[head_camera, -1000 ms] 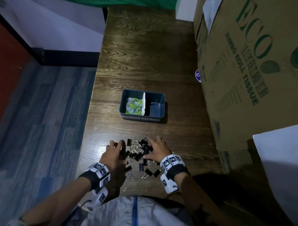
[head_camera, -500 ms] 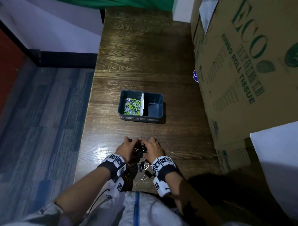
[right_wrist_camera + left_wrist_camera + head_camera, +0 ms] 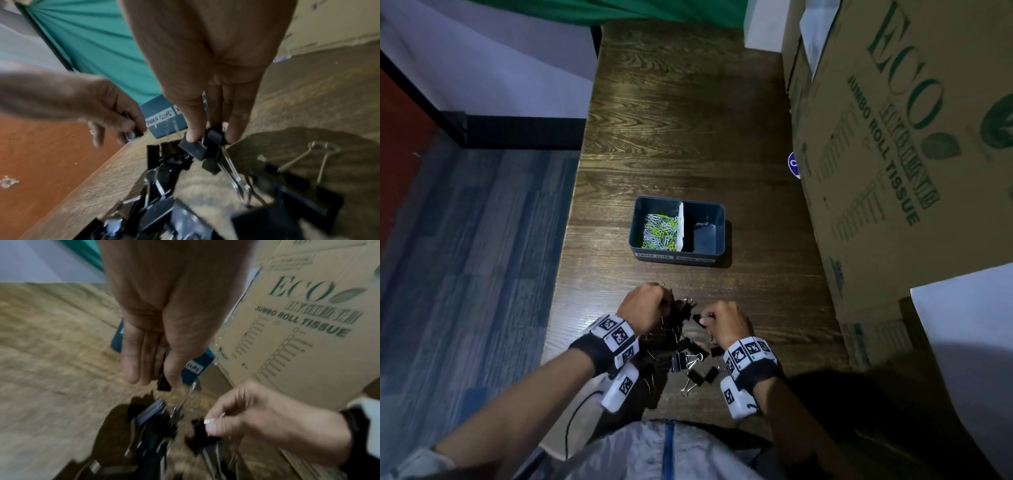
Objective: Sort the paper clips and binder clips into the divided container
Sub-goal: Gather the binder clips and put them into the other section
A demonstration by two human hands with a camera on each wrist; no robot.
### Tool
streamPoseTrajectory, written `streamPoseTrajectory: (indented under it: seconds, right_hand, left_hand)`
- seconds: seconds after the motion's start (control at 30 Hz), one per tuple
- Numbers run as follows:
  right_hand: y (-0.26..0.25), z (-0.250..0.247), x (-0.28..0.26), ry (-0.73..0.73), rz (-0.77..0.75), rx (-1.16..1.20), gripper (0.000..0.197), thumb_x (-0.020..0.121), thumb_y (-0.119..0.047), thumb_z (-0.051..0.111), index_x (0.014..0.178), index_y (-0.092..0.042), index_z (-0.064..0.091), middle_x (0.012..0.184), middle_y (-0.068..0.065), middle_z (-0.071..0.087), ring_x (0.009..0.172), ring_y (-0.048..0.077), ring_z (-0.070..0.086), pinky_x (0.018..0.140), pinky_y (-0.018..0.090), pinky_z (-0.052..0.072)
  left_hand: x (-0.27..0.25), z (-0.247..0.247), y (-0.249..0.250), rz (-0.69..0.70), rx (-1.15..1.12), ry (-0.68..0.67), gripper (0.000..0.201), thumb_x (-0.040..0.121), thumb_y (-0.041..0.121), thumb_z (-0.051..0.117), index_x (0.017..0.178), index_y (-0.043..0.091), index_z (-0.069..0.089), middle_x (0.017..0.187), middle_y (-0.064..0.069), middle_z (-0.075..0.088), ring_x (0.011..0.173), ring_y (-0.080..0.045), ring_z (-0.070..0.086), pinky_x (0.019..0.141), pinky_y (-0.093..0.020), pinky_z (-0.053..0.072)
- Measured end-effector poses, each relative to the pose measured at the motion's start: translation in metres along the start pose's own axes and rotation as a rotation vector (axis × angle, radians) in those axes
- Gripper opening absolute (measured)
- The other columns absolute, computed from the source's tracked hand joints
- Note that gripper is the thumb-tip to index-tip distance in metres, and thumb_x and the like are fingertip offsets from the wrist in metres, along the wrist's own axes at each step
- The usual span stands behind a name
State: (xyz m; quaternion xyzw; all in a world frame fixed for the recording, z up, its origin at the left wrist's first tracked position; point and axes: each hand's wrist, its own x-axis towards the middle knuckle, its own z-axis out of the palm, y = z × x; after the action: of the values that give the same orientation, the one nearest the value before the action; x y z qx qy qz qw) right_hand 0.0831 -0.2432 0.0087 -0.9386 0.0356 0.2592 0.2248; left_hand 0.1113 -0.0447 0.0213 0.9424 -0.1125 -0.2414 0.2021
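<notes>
Right hand [image 3: 207,78]: black binder clips [image 3: 202,147] are pinched between thumb and fingers.
Left hand [image 3: 642,308]: binder clips are gripped above the pile [image 3: 688,363].
Pile: spread on table [image 3: 688,120].
Divided container [image 3: 677,255]: paper clips [image 3: 659,231] are held in left compartment.

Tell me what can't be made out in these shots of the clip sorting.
- Head view: how many binder clips the left hand holds; its fingers cover them.
- Head view: the divided container labels, too small.
- Left wrist view: the pile is motion-blurred.
- Right wrist view: the right hand hides the second label.
</notes>
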Motion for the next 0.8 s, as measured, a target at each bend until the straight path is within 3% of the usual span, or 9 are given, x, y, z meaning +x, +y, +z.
streamPoseTrajectory:
  seconds: [0.07, 0.13, 0.23, 0.4, 0.57, 0.63, 0.7, 0.8]
  right_hand:
    - [0.002, -0.004, 0.000, 0.014, 0.035, -0.021, 0.012, 0.095, -0.021, 0.065, 0.102, -0.020, 0.075, 0.103, 0.000, 0.073, 0.092, 0.015, 0.067, 0.071, 0.025, 0.043]
    - [0.001, -0.011, 0.001, 0.026, 0.058, -0.022, 0.011, 0.094, -0.018, 0.065, 0.092, -0.022, 0.075, 0.096, -0.001, 0.073, 0.088, 0.014, 0.068, 0.073, 0.028, 0.051]
    - [-0.003, -0.026, 0.008, 0.046, 0.049, 0.055, 0.012, 0.092, -0.014, 0.067, 0.088, -0.020, 0.077, 0.095, -0.002, 0.073, 0.089, 0.013, 0.066, 0.074, 0.027, 0.052]
    - [-0.024, -0.069, 0.025, 0.201, -0.027, 0.171, 0.010, 0.090, -0.014, 0.069, 0.091, -0.019, 0.077, 0.095, -0.004, 0.073, 0.086, 0.007, 0.062, 0.071, 0.019, 0.044]
    - [-0.053, -0.118, 0.046, 0.436, -0.118, 0.255, 0.011, 0.088, -0.011, 0.070, 0.092, -0.018, 0.078, 0.091, -0.001, 0.076, 0.082, 0.011, 0.068, 0.073, 0.023, 0.052]
    - [-0.057, -0.120, 0.047, 0.481, -0.148, 0.274, 0.015, 0.087, -0.009, 0.069, 0.097, -0.016, 0.077, 0.092, 0.000, 0.076, 0.081, 0.011, 0.068, 0.073, 0.024, 0.056]
    - [-0.054, -0.112, 0.043, 0.474, -0.149, 0.297, 0.017, 0.089, -0.008, 0.066, 0.102, -0.012, 0.076, 0.094, 0.002, 0.075, 0.079, 0.011, 0.067, 0.068, 0.019, 0.053]
    - [-0.037, -0.081, 0.033, 0.323, -0.108, 0.224, 0.020, 0.093, -0.008, 0.063, 0.110, -0.012, 0.072, 0.101, 0.003, 0.073, 0.082, 0.012, 0.065, 0.068, 0.016, 0.047]
  left_hand:
    - [0.009, -0.021, 0.011, 0.019, 0.049, 0.002, 0.007, 0.086, 0.023, 0.067, 0.091, 0.023, 0.072, 0.094, 0.000, 0.069, 0.085, -0.021, 0.065, 0.067, -0.026, 0.044]
    - [0.021, -0.040, 0.024, 0.052, 0.058, 0.055, 0.007, 0.090, 0.027, 0.065, 0.094, 0.025, 0.070, 0.094, 0.003, 0.068, 0.085, -0.017, 0.064, 0.062, -0.022, 0.041]
    - [0.045, -0.065, 0.044, 0.101, 0.004, 0.160, 0.006, 0.091, 0.025, 0.065, 0.097, 0.025, 0.067, 0.096, 0.006, 0.065, 0.087, -0.014, 0.061, 0.067, -0.024, 0.041]
    - [0.075, -0.079, 0.050, 0.141, -0.092, 0.215, 0.041, 0.084, 0.009, 0.070, 0.119, 0.028, 0.063, 0.112, -0.002, 0.065, 0.099, -0.022, 0.064, 0.083, -0.039, 0.054]
    - [0.057, -0.051, 0.039, 0.109, -0.037, 0.264, 0.035, 0.085, 0.012, 0.068, 0.117, 0.023, 0.061, 0.110, -0.002, 0.062, 0.096, -0.023, 0.062, 0.071, -0.030, 0.047]
    - [0.045, -0.034, 0.027, 0.089, -0.036, 0.257, 0.037, 0.086, 0.016, 0.067, 0.121, 0.020, 0.056, 0.112, -0.004, 0.060, 0.095, -0.025, 0.062, 0.070, -0.033, 0.050]
    - [0.034, -0.017, 0.012, 0.062, -0.032, 0.209, 0.045, 0.087, 0.023, 0.067, 0.128, 0.019, 0.049, 0.120, -0.006, 0.058, 0.096, -0.026, 0.063, 0.072, -0.038, 0.054]
    - [0.016, 0.006, -0.003, 0.037, 0.020, 0.044, 0.054, 0.085, 0.034, 0.070, 0.130, 0.023, 0.044, 0.124, -0.005, 0.051, 0.102, -0.028, 0.060, 0.079, -0.038, 0.053]
